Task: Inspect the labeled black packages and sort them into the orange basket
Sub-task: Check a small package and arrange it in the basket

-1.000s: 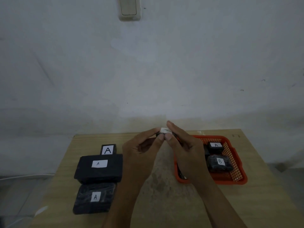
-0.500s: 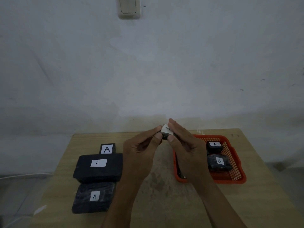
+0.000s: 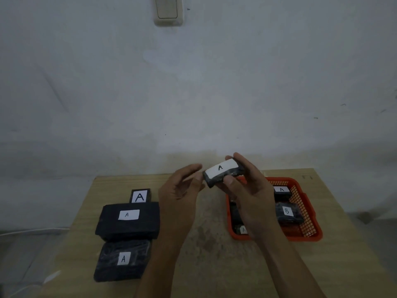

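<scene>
- Right hand (image 3: pixel 250 196) grips a small black package (image 3: pixel 223 175): thumb curled under its near edge, fingers (image 3: pixel 242 162) wrapped over the far end; held up off the table, tilted, white label with a handwritten A turned toward me
- Left hand (image 3: pixel 180 190) sits just beside the package's left end, fingers loosely curved, holding nothing; I cannot tell whether a fingertip touches the wrap
- I judge this the inspection step: label is readable, so the read looks done or nearly so
- Next move, as I see it: carry the package right and down over the orange basket (image 3: pixel 309 211), set it into the free patch of mesh; needs the rim cleared and the packages already inside avoided
- Basket lies on the right of the table, under and behind the right wrist; inside I see one package marked A (image 3: pixel 281 191) at the far end, one marked B (image 3: pixel 287 212) nearer, another with a partly hidden label (image 3: pixel 240 227) along the left wall
- Left side of the wooden table (image 3: pixel 206 265): a small upright A package (image 3: pixel 140 196), a large flat one (image 3: pixel 129 220), a crinkled one (image 3: pixel 123 259) nearest me, all labelled A, touching in a row
- Tabletop shows a darker stain in the middle
- Behind: plain pale wall, a light switch (image 3: pixel 168 10) high up; dim light; a white cable (image 3: pixel 32 230) on the floor at left
</scene>
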